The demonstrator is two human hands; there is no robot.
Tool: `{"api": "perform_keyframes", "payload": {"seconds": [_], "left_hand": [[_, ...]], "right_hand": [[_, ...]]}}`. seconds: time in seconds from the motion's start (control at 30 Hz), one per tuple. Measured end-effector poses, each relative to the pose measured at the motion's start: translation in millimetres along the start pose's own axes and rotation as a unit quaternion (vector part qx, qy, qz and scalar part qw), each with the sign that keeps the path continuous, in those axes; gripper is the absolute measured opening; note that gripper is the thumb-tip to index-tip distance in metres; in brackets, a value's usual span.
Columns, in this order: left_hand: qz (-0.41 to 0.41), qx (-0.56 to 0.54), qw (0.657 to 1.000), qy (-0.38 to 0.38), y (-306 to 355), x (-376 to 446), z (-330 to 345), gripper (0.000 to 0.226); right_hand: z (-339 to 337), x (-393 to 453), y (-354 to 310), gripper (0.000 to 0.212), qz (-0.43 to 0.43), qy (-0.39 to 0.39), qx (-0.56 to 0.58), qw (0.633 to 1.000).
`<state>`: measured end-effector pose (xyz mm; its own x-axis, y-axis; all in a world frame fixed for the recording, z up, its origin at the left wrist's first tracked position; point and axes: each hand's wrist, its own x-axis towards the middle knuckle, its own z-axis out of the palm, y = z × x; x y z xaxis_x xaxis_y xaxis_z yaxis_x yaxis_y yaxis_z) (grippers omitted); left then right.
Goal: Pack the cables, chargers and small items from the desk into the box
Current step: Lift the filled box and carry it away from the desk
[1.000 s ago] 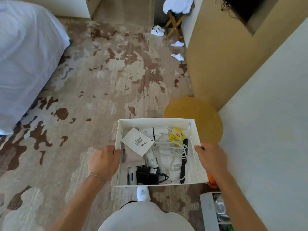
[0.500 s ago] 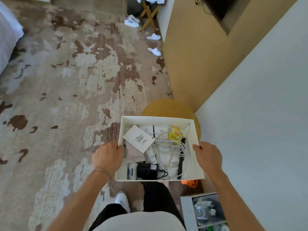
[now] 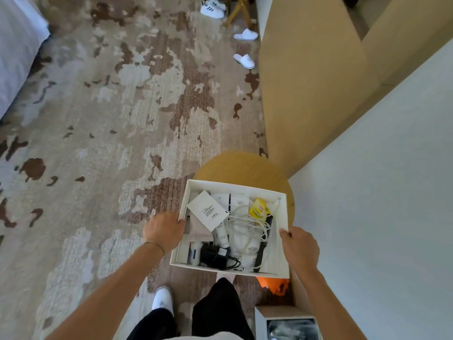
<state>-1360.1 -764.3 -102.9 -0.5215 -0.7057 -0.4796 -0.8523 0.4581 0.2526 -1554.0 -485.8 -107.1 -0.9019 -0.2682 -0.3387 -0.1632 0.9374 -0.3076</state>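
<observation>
**Box Held Up in Both Hands**

While the person stands on the carpet (image 3: pixel 103 148), the white box (image 3: pixel 235 186) is up in the air in front of them, over a round yellow stool (image 3: pixel 245 165). The left hand (image 3: pixel 163 231) grips the left wall of the box, with the thumb curled over the rim. The right hand (image 3: pixel 299 246) grips the right wall the same way, fingers under and thumb on top. A thin bracelet (image 3: pixel 154 244) sits on the left wrist.

The box is open on top and full of small things. A white card (image 3: pixel 208 213) lies tilted near the left side, on top of a folded tan cloth (image 3: pixel 197 230). A white cable (image 3: pixel 246 228) is looped in a loose pile in the middle. A yellow packet (image 3: pixel 259 209) sits by the far right corner. A black charger (image 3: pixel 213 255) with its black cord lies at the near edge. Small white tubes (image 3: pixel 223 238) are tucked between the card and the cable. A long black thing lies along the right side; I cannot tell what it is.

Below the box you can see black pants and a white slipper (image 3: pixel 162 299) on one foot. Something orange (image 3: pixel 273 284) peeks out under the near right corner. A white wall (image 3: pixel 380 204) is on the right. Far off, two white slippers (image 3: pixel 245 47) and a pair of sneakers (image 3: pixel 212 7) lie on the carpet. A bed (image 3: pixel 17 45) is at the far left.
</observation>
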Motion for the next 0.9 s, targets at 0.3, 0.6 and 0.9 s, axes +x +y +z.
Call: {"api": "perform_keyframes", "payload": {"seconds": [0.3,0.6,0.9], "left_hand": [[-0.033,0.033,0.998,-0.044,53.0,73.7,74.9,0.032],[-0.049,0.042,0.995,-0.074,66.1,137.5,119.4,0.038],[-0.045,0.048,0.996,-0.055,78.7,167.9,129.2,0.042]], "right_hand": [[36.9,112.7,39.8,0.048,-0.016,-0.036,-0.034,0.999],[72.7,186.0,47.1,0.046,-0.04,-0.058,-0.046,0.996],[92.2,215.6,51.7,0.048,-0.045,-0.049,-0.029,0.997]]}}
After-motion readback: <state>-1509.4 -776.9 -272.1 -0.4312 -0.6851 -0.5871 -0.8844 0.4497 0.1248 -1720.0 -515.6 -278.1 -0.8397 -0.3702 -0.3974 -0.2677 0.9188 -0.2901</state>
